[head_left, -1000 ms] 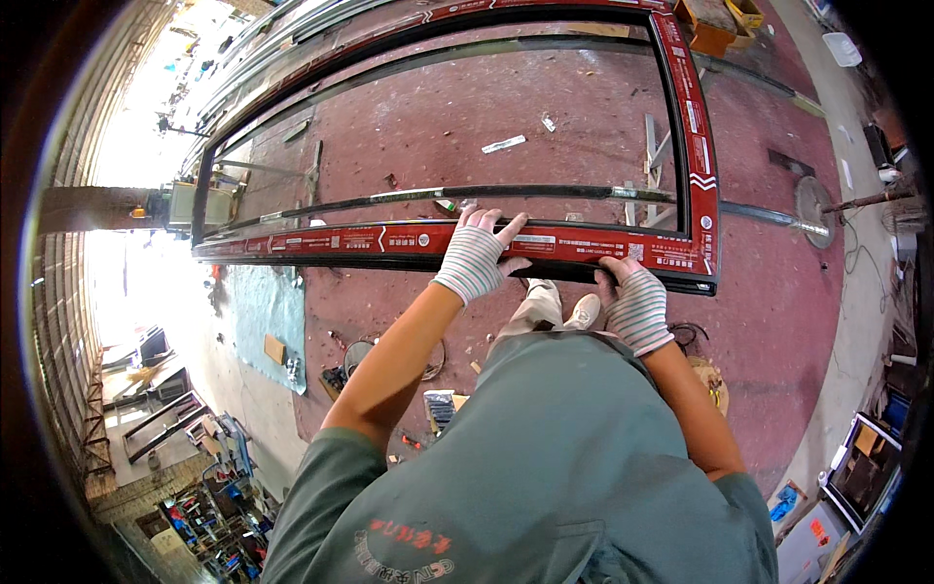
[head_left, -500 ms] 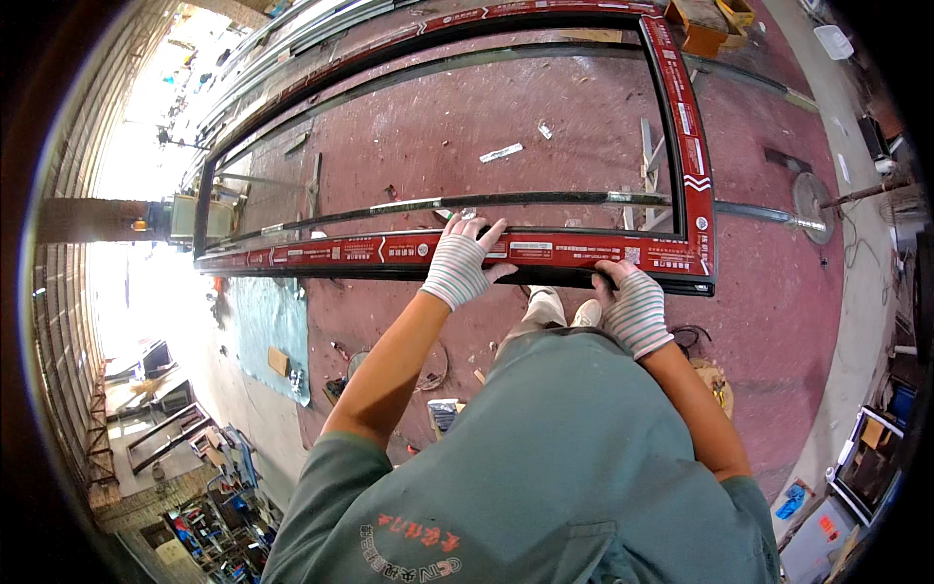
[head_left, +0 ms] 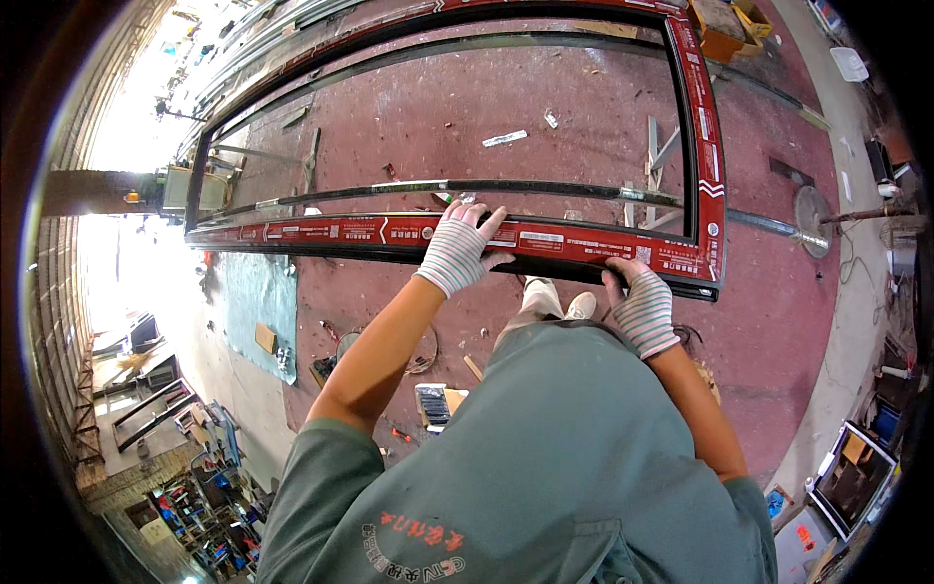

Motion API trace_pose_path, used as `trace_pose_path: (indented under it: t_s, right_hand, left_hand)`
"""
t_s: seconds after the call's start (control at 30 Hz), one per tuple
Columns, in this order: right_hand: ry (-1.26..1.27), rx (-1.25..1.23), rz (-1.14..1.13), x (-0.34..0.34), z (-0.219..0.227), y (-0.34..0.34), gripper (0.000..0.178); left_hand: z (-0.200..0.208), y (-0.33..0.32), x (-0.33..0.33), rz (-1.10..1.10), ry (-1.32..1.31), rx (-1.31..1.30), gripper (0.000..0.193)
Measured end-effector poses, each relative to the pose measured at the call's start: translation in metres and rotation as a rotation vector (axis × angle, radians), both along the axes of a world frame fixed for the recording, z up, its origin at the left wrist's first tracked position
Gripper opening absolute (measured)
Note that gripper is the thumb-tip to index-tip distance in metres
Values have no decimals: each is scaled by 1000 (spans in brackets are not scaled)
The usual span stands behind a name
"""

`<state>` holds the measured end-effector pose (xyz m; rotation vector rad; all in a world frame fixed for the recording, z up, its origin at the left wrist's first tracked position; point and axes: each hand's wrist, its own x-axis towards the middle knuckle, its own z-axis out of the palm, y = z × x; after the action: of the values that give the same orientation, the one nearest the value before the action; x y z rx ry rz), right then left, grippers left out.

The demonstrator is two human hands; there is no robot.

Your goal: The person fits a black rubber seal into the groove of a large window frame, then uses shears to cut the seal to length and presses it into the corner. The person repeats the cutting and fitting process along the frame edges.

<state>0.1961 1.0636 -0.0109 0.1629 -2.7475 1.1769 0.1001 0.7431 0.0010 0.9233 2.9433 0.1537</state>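
Note:
A large rectangular window frame (head_left: pixel 574 242) with red protective film and black edges spans the view in front of me. My left hand (head_left: pixel 457 251), in a striped fingertip-less glove, grips the frame's near bar around its middle, fingers over the top and thumb on the near side. Farther right, my right hand (head_left: pixel 640 304), gloved alike, holds the same bar close to its right corner, with some fingers hidden underneath. Beneath the frame, a black support rail (head_left: pixel 525 186) runs from left to right, apart from my fingers.
The floor (head_left: pixel 778 350) is dark red, with scraps on it. A teal sheet (head_left: pixel 258 316) lies at left. A round metal base (head_left: pixel 812 222) stands at right, and orange bins (head_left: pixel 718 29) at far right. Tools crowd a lower-left area (head_left: pixel 209 511).
The frame has tilted slightly in my view, its left end higher and its right corner a little lower and farther right. Both hands keep their hold on the near bar.

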Motion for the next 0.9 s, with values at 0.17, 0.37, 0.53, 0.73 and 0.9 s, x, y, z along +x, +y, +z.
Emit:
trace_pose_path:
  t_s: [0.17,0.37,0.53,0.73,0.9]
  right_hand:
    - [-29,-31,-6,-1,1,-2,20]
    - [-38,-60,-26,0,-1,-4,19]
    - [-39,-86,-42,-1,-7,-4,18]
    - [-47,-51,-45,-2,-6,-4,19]
    - [-71,-65,-56,-1,-4,-5,18]
  left_hand:
    - [-4,-1,2,15,31,-2,79]
    - [3,10,5,62,2,55,82]
    - [4,14,2,62,-23,6,83]
    - [4,-9,-1,24,-66,97,84]
    - [-1,-18,-3,1,-14,44,82]
